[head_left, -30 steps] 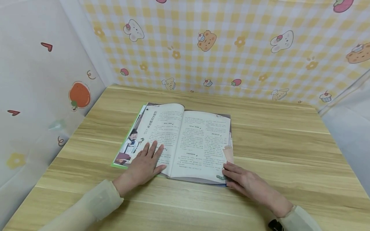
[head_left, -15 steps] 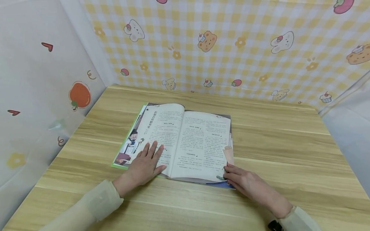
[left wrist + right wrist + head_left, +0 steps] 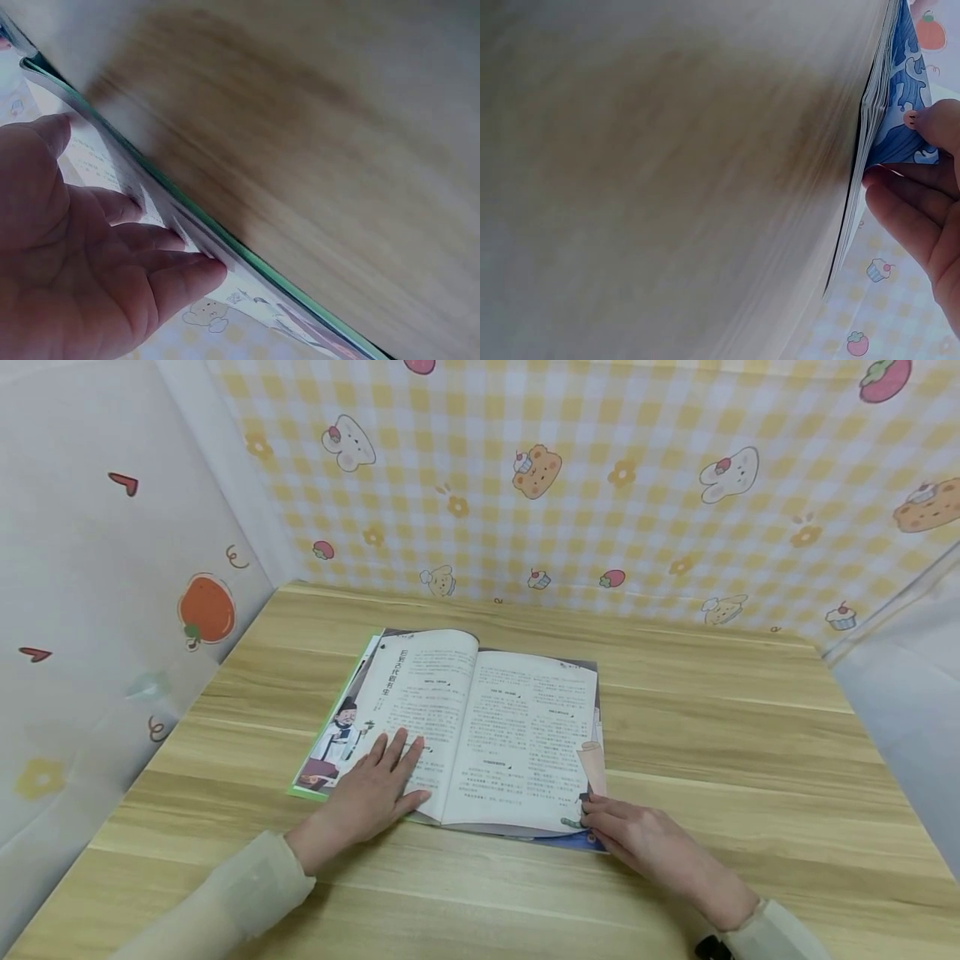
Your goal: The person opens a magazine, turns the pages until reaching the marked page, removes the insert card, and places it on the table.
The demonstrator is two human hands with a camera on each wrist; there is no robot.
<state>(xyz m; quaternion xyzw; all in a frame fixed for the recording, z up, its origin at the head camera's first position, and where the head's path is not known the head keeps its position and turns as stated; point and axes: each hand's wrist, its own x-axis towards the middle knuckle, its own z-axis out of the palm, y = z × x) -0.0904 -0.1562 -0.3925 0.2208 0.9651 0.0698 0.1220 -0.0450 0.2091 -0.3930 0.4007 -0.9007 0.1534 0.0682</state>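
An open magazine [image 3: 506, 727] lies on the wooden table, its printed text upside down in the head view. My left hand [image 3: 367, 795] rests on the lower part of the left page, fingers spread and straight; the left wrist view shows its fingertips touching the paper near the green-edged side. At the lower right corner, my right hand [image 3: 637, 837] pinches the edge of the right-hand page. Under that lifted corner, a blue illustrated page [image 3: 573, 841] shows. In the right wrist view the thumb presses this blue page [image 3: 904, 112], with the other fingers behind it.
The wooden table [image 3: 720, 735] extends around the magazine on all sides. Behind it hangs a yellow checked cloth [image 3: 585, 510] with cartoon prints, and a white printed sheet [image 3: 112, 577] stands at the left. A small black object [image 3: 712, 947] sits at my right cuff.
The right page's lower corner has lifted and curled slightly, so more of the blue page shows beneath it. My right fingers have shifted a little at that corner; the left hand stays in place.
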